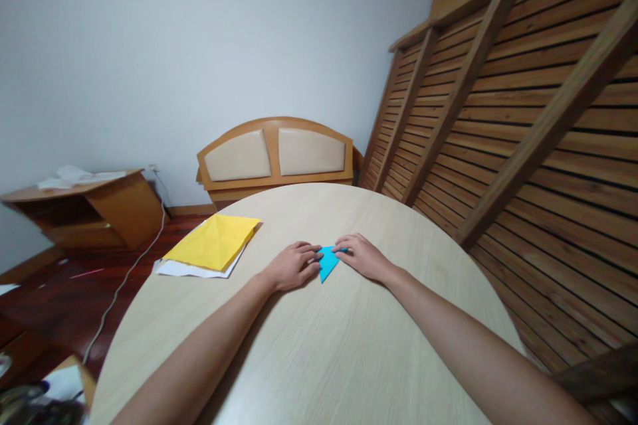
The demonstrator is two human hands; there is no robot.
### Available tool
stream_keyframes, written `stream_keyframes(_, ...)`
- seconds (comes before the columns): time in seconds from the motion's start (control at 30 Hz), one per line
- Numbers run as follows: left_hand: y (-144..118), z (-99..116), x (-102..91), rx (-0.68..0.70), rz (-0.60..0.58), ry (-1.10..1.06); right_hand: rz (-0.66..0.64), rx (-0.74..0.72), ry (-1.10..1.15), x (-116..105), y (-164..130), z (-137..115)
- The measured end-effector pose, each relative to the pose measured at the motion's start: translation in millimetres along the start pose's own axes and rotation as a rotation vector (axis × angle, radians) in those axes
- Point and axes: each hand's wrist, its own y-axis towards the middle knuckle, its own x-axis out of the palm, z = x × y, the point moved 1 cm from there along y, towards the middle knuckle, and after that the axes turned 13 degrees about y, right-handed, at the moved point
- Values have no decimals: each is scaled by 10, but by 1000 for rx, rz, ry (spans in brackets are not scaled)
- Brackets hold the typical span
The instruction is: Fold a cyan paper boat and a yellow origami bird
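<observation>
A small folded piece of blue paper (327, 263), triangular, lies flat on the round light-wood table (309, 352). My left hand (294, 264) rests on the table with its fingertips pressing the paper's left edge. My right hand (359, 255) presses the paper's upper right edge with its fingertips. Part of the blue paper is hidden under both hands. Both forearms stretch across the tabletop toward it.
A stack of yellow paper (214, 242) on white sheets (174, 269) lies at the table's left edge. A wooden headboard (274, 156) stands behind the table, a slatted wooden frame (523, 133) leans at the right, a low wooden cabinet (94, 209) stands at the left with a cable (124, 282) on the floor.
</observation>
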Motion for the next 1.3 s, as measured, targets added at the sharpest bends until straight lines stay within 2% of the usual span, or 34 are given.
stream_keyframes(0.37,-7,11,11,-67,-7,0,-91,-16,83,-32,-5,-120)
stream_keyframes(0.87,-18,31,13,-95,-18,28,-166,-70,26,-57,-41,-293)
stream_keyframes(1.3,4,42,-23,-79,-50,82,-126,-74,-46,-11,-30,-330)
